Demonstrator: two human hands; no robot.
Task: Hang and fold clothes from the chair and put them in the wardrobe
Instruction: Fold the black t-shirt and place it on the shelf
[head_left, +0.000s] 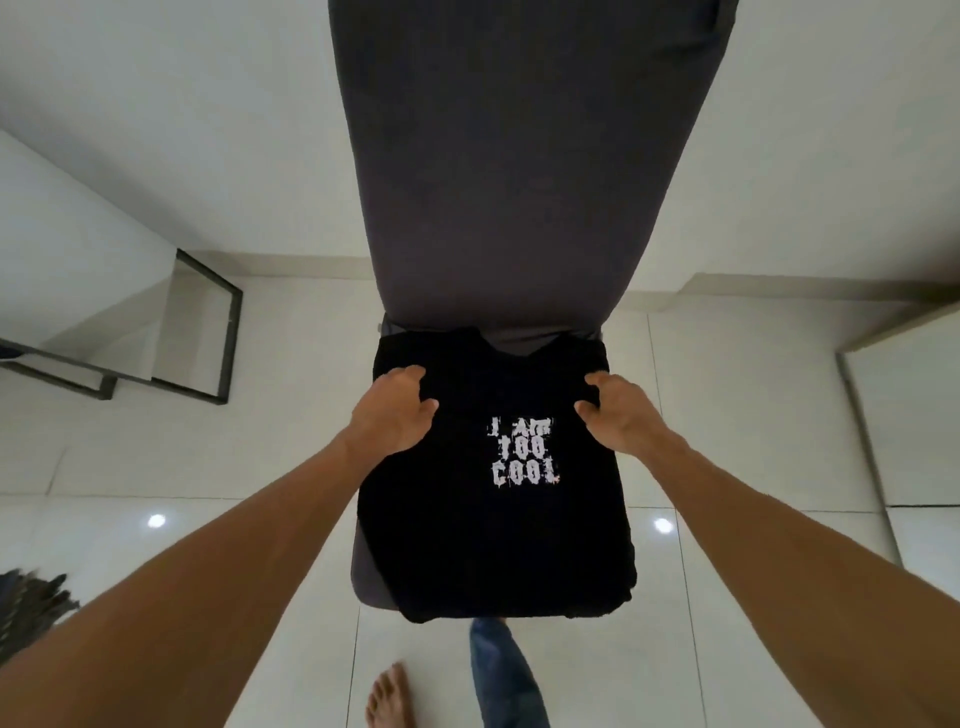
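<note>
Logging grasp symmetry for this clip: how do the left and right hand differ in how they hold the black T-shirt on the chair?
The left hand sits left of the white lettering, at the black T-shirt's left shoulder; the right hand sits right of it, at the other shoulder. The left hand's fingers reach slightly nearer the chair back than the right's. Both are curled, gripping the fabric near the collar end, arms bare, over the chair seat.

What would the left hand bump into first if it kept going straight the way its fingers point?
Probably the chair's dark backrest. The left hand grips the black T-shirt near its shoulder, fingers pointing toward the back of the seat, where the backrest rises. Depth is hard to judge from above.
</note>
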